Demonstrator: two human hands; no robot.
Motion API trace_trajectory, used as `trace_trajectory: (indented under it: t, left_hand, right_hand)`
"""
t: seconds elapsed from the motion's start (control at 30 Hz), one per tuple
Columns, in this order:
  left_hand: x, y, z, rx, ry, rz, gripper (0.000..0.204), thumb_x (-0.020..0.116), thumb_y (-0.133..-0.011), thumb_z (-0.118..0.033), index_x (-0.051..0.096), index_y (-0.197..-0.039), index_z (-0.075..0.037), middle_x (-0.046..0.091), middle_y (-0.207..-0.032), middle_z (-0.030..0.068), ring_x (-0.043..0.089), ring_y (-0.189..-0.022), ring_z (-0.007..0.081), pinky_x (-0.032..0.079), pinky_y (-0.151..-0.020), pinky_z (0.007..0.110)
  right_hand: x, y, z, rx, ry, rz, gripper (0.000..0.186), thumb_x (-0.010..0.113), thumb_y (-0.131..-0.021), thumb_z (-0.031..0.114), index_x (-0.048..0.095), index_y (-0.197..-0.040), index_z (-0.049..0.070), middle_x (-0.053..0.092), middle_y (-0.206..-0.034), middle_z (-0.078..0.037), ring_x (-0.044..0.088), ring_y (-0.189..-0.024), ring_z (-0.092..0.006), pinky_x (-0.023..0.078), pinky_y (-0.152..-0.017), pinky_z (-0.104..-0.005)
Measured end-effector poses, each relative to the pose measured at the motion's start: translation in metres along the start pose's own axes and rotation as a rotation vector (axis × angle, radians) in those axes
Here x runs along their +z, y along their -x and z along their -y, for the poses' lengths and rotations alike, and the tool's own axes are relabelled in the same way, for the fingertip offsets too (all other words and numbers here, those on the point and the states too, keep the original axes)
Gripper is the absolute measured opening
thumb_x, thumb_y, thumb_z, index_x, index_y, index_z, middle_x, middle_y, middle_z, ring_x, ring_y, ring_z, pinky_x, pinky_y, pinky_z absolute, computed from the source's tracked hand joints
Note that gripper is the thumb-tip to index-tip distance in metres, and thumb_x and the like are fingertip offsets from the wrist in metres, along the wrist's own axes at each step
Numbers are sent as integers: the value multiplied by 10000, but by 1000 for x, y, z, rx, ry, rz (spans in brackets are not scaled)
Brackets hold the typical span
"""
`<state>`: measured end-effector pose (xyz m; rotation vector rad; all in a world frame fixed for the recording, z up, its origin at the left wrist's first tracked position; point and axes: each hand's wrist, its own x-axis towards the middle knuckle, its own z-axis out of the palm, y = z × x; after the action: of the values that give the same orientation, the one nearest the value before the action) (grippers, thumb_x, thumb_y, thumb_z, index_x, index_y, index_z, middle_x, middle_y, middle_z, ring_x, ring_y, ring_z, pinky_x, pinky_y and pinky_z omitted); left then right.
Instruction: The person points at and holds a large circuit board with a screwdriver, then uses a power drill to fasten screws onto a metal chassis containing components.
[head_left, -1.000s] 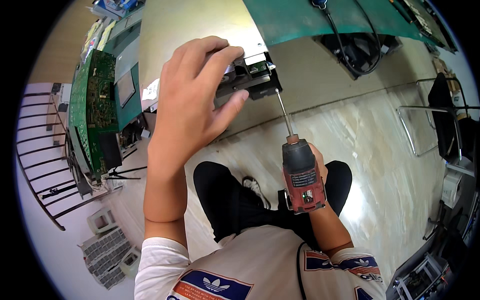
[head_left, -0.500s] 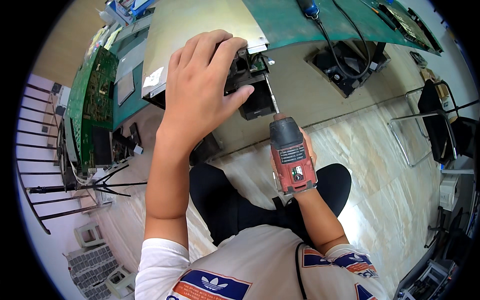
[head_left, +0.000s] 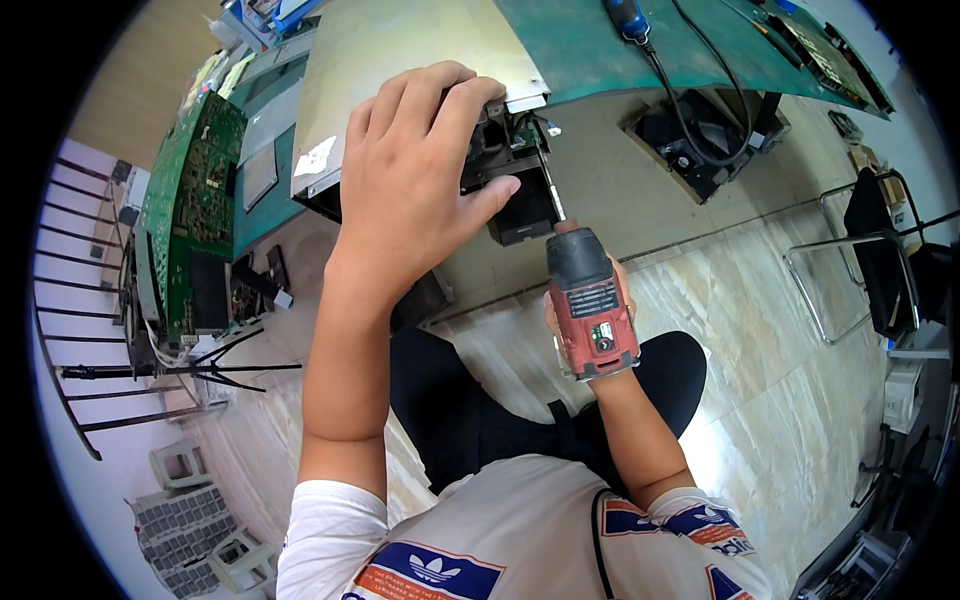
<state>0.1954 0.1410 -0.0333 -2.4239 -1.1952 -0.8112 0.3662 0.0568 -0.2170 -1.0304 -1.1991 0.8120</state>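
Note:
My left hand (head_left: 415,175) rests on a pale metal case (head_left: 430,40), its fingers spread over the front edge of the top panel and its thumb apart, beside black parts at the open front. In my right hand (head_left: 622,290) is a red and black power screwdriver (head_left: 592,300), pointed away from me. Its long bit (head_left: 554,190) reaches up to the case's right front corner, near a small green circuit board (head_left: 522,130). The bit's very tip is hard to make out. Below my thumb a black boxy part (head_left: 522,218) hangs at the case front.
The case lies on a green-matted bench (head_left: 580,50). A blue-handled corded tool (head_left: 628,18) trails its cable over the edge. Large green circuit boards (head_left: 195,190) stand at the left. Under the bench sits a black device (head_left: 690,145); a black chair (head_left: 870,250) stands right.
The whole view has shifted slightly, so the bench and case sit a little further right. The screwdriver has edged forward, its bit reaching slightly higher at the case corner. My left hand keeps its place.

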Motion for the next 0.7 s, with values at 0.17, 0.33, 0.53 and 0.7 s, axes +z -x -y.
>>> trace_trajectory:
  t: [0.17,0.33,0.53,0.7]
  left_hand:
    - [1,-1,-1,1,3,-11,631,829,-591,-227,573,-1156,-116,571,-1174,54,533,-1082,297,408,-899,404]
    - [2,0,0,-11,-2,-9,625,827,-593,-231,576,-1154,-122,572,-1177,55,532,-1098,296,406,-906,405]
    - [2,0,-1,-18,-14,-3,611,819,-606,-237,577,-1156,-126,571,-1191,56,528,-1119,297,401,-918,404]
    - [1,0,-1,-28,-26,1,609,817,-607,-225,577,-1159,-128,570,-1196,54,526,-1123,295,399,-920,402]
  right_hand:
    - [1,-2,-2,-142,120,-5,618,796,-751,138,506,-1287,32,685,-1072,-94,690,-936,-180,527,-842,-277]
    - [4,-2,-2,-28,-20,4,612,798,-748,118,516,-1284,27,684,-1084,-98,687,-951,-179,527,-856,-276]
    - [5,1,0,128,-115,-24,615,797,-742,104,519,-1284,15,680,-1108,-102,686,-959,-179,526,-864,-273]
    - [5,-7,-2,23,-161,-26,618,799,-738,107,525,-1284,9,687,-1098,-105,689,-954,-180,529,-855,-273]
